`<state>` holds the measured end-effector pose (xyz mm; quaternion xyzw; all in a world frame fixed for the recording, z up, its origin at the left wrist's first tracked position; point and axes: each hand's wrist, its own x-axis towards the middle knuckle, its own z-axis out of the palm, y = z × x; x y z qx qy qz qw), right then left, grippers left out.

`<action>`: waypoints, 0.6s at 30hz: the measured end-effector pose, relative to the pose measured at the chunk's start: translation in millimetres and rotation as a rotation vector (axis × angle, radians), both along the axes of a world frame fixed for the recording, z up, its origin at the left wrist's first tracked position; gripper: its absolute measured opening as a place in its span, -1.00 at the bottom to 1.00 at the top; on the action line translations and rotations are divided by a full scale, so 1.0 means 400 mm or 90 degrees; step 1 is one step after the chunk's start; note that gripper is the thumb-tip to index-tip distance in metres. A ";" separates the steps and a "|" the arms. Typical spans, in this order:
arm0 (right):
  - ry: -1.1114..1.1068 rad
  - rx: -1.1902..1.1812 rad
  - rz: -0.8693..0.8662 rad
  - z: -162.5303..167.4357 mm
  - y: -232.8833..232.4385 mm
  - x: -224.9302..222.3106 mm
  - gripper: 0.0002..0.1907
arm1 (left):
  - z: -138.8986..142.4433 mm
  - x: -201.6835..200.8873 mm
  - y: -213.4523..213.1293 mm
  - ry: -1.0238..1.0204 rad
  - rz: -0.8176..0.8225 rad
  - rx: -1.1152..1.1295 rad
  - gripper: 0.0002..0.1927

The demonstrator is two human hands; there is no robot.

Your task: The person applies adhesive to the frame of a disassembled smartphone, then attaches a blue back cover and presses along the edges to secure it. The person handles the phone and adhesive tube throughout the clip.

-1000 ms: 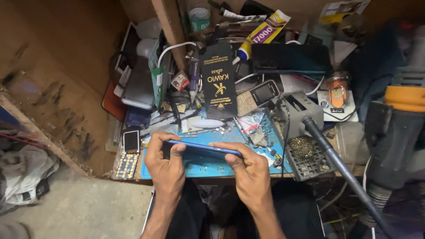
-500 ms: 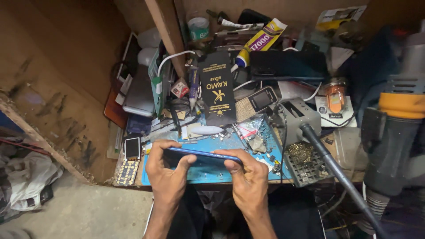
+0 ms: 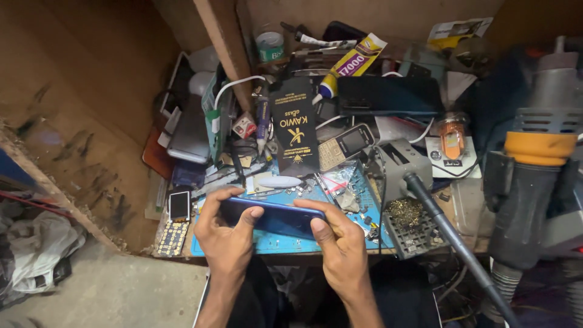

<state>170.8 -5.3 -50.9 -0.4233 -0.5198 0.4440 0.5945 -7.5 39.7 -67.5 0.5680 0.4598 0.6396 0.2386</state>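
Observation:
A dark blue smartphone (image 3: 276, 217) lies lengthwise between both of my hands, just above a blue work mat (image 3: 285, 244). My left hand (image 3: 226, 234) grips its left end, with the thumb pressed on its back. My right hand (image 3: 340, 243) grips the right end, thumb tip on the upper surface. The phone's back faces up and its screen side is hidden.
An old keypad phone (image 3: 345, 146) and a black flat box (image 3: 294, 126) lie behind the mat. A soldering iron stand (image 3: 405, 170) with brass wool sits to the right, and a hot-air gun (image 3: 534, 158) at far right. Small phone parts (image 3: 177, 215) lie at the mat's left.
Both hands have kept hold of the phone. The view has shifted slightly, and the thumbs have moved a little on the phone's back.

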 end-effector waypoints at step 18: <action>0.158 -0.103 0.002 0.019 0.011 0.003 -0.56 | -0.011 -0.041 -0.001 -0.053 -0.042 -0.129 -0.70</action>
